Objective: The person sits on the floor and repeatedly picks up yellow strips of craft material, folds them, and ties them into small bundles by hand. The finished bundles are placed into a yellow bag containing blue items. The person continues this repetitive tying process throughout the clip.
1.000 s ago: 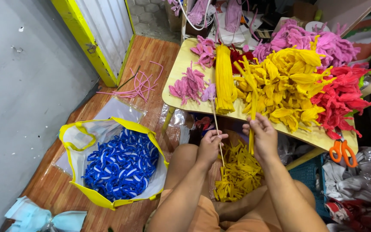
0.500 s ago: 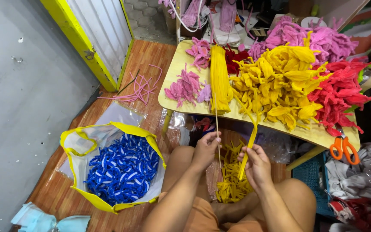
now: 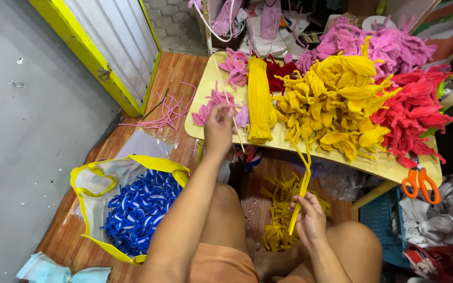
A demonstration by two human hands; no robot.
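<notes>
My right hand (image 3: 308, 219) is low between my knees, gripping a bent pair of yellow pipe cleaners (image 3: 303, 177) that rise toward the table edge. My left hand (image 3: 218, 128) is raised by the table's front left corner, pinching a thin pale stick (image 3: 230, 107) that slants up over the pink pieces. On the pale yellow table (image 3: 384, 165) lie a straight bundle of yellow pipe cleaners (image 3: 258, 99), a big heap of twisted yellow pieces (image 3: 336, 99), red pieces (image 3: 412, 112) and pink pieces (image 3: 384, 47). A pile of folded yellow pieces (image 3: 279, 217) lies on the floor under my hands.
A yellow-rimmed bag (image 3: 100, 181) of blue-and-white pieces sits on the wooden floor to my left. Loose pink strands (image 3: 166, 112) lie near the yellow door frame (image 3: 87, 57). Orange-handled scissors (image 3: 420, 183) rest at the table's right edge. A blue crate (image 3: 381, 220) stands at right.
My left hand has risen from my lap up to the table's corner with the stick. My right hand has dropped lower, drawing the yellow pipe cleaners down off the table.
</notes>
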